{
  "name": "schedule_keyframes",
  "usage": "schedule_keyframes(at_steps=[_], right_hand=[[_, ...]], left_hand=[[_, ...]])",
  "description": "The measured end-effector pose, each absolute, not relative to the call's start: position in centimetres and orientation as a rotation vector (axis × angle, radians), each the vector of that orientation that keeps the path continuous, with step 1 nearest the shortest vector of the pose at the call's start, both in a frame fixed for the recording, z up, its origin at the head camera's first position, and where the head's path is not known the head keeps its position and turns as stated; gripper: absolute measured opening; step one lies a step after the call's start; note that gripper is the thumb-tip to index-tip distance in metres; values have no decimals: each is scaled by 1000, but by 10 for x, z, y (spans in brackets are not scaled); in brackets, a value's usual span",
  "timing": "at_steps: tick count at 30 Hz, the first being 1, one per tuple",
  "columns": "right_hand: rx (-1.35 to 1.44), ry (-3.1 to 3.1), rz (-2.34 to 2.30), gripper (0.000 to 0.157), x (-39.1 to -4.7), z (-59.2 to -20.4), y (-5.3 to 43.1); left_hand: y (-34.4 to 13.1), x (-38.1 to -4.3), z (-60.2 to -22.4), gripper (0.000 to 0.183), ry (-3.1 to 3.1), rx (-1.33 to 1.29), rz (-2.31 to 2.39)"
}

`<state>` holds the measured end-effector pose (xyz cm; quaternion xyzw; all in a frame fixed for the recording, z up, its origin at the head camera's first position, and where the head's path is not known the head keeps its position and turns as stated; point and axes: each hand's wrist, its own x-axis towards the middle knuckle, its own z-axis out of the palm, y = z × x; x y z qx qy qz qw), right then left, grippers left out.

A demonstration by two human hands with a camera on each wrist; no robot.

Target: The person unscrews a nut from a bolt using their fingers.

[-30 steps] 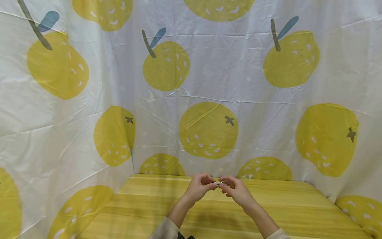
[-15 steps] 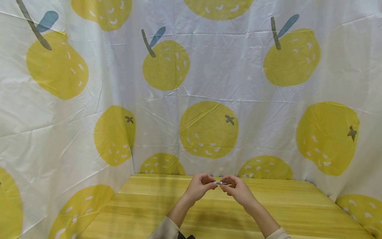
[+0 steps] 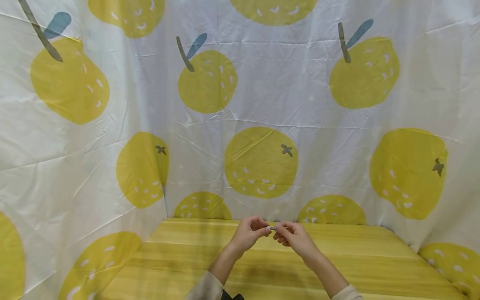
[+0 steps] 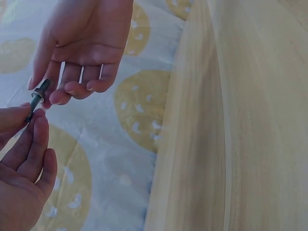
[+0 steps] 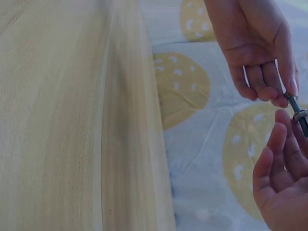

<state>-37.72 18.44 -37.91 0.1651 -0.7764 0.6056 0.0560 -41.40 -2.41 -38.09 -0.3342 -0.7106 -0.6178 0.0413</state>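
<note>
We see the far end of a slim, dark-grey metal bolt [image 4: 33,104], raised between both hands, now hidden behind the right thumb in the head view; half a second ago it shows past it. A silvery, ring-shaped metal nut [image 4: 36,95] sits around the shank. We judge this a change of hold at the nut, with both parts still joined. The bare left hand [image 3: 245,236] pinches the bolt's other end. The bare right hand [image 3: 297,241] has thumb and forefinger beside the nut; whether they pinch it, we cannot tell. Against the earlier frame, the left hand barely differs, above the yellow wooden tabletop [image 3: 356,254].
</note>
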Motion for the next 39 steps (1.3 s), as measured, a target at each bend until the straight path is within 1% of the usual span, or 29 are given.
schedule_keyframes(at_steps=[5,9,12,20,27,33,39], right_hand=[[553,-2323,1826,33,-375,-380,185],[548,-2306,1834,40,-374,-378,184],[539,-2311,1820,41,-375,-375,183],[588,-2291,1765,31,-375,-377,185],[539,-2304,1800,36,-374,-382,183],[601,-2301,1794,32,-375,-382,183],[588,-2316,1823,42,-376,-380,183]], left_hand=[[-24,-414,-381,8,-2168,-1020,-1891],[-24,-414,-380,9,-2166,-1018,-1887],[-24,-416,-379,9,-2162,-1012,-1876],[-25,-415,-379,9,-2163,-1036,-1882],[-25,-413,-381,8,-2169,-1034,-1879],[-25,-413,-381,8,-2172,-1038,-1869],[-25,-412,-379,7,-2165,-1045,-1874]])
